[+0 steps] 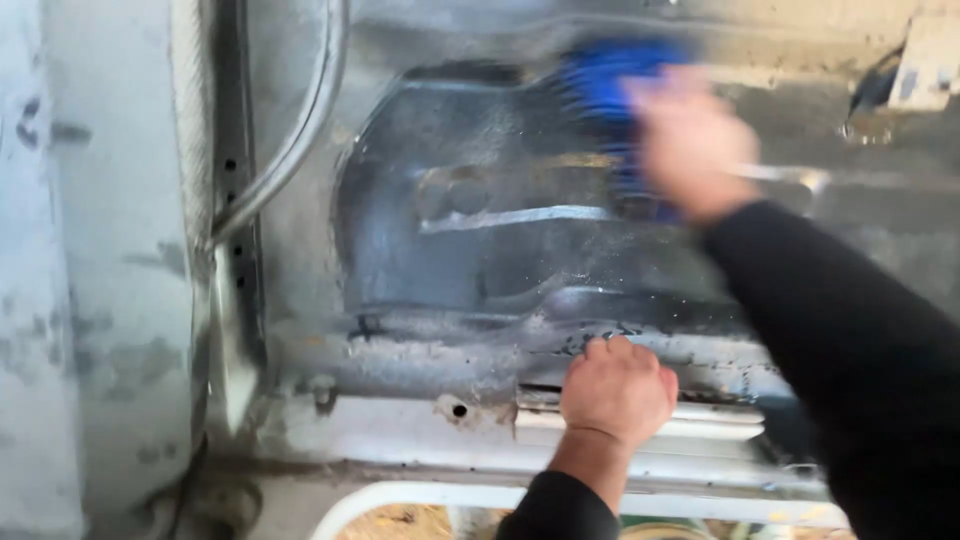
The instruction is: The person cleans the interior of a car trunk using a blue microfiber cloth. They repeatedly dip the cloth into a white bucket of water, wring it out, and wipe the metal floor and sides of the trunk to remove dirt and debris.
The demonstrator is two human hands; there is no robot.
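Note:
My right hand (pixel 690 140) is blurred with motion and grips a blue scrubbing tool (pixel 605 85), pressed against a dark, wet, dented metal panel (pixel 480 230). My left hand (pixel 618 390) is closed in a fist and rests on the pale metal ledge (pixel 400 420) below the panel. Both arms wear black sleeves. The shape of the blue tool is too blurred to tell exactly.
A curved metal tube (pixel 300 130) runs down the left side beside a perforated vertical strip (pixel 232 200). A grey painted surface (pixel 100 300) fills the far left. A white curved frame edge (pixel 420 495) lies at the bottom, with ground showing through it.

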